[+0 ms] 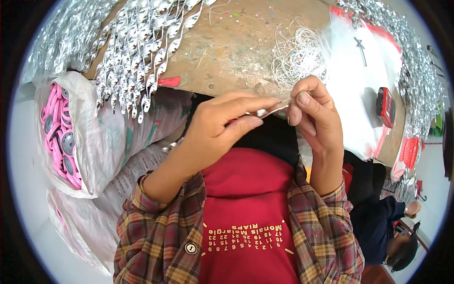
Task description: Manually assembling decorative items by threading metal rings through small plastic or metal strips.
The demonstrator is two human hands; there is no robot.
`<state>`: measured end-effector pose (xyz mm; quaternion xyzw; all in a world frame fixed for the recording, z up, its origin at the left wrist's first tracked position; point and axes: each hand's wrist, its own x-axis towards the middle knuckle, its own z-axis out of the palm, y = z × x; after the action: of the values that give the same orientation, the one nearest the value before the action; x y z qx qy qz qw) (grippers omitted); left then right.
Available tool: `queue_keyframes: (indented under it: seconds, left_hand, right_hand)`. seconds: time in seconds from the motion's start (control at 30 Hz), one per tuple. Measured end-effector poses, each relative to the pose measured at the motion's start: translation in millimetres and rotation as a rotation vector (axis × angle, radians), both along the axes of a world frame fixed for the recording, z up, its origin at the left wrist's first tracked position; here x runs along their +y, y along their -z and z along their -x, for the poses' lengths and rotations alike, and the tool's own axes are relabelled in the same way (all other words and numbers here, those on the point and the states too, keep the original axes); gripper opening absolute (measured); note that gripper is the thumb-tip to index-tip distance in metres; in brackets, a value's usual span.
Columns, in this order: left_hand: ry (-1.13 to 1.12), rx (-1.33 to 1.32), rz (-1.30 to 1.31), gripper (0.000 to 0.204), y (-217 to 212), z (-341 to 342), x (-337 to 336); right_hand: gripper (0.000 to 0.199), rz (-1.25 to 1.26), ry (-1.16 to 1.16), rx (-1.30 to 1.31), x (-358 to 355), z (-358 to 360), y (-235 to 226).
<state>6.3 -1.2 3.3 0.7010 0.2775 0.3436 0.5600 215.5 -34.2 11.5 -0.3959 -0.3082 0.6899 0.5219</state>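
Observation:
In front of my body, near the table edge, both hands are raised close together. My left hand (222, 116) has its fingers closed around a small silvery piece (261, 112), only its end showing between fingers and thumb. A thin white string (280, 108) spans the short gap to my right hand (314, 106). There, thumb and forefinger pinch the string while the other fingers curl. Beyond my right hand, a loose tangle of white string (299, 54) lies on the wooden table (231, 52).
Silver twisted foil strips (137, 57) hang over the table's left edge. Clear plastic bags (347, 90) hold a dark metal tool (361, 51) and a red device (385, 108) on top. A white sack (90, 137) contains pink rings (59, 135). Another person (378, 227) sits at right.

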Motion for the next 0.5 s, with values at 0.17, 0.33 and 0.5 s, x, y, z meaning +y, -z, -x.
queue_keyframes:
  seconds: [0.17, 0.33, 0.5]
  left_hand:
    - [0.064, 0.112, -0.049, 0.035, -4.5, 18.8, 5.9]
    - [0.128, 0.188, 0.171, 0.038, -5.0, 32.7, 2.3]
    - [0.172, 0.171, 0.223, 0.039, 0.8, 37.1, -1.1]
  right_hand:
    - [0.01, -0.034, 0.034, 0.108, -1.9, -11.0, 10.9]
    - [0.01, -0.01, 0.056, 0.141, -3.0, -12.0, 18.0]
    - [0.009, 0.044, 0.057, 0.1, -4.1, -11.5, 16.3]
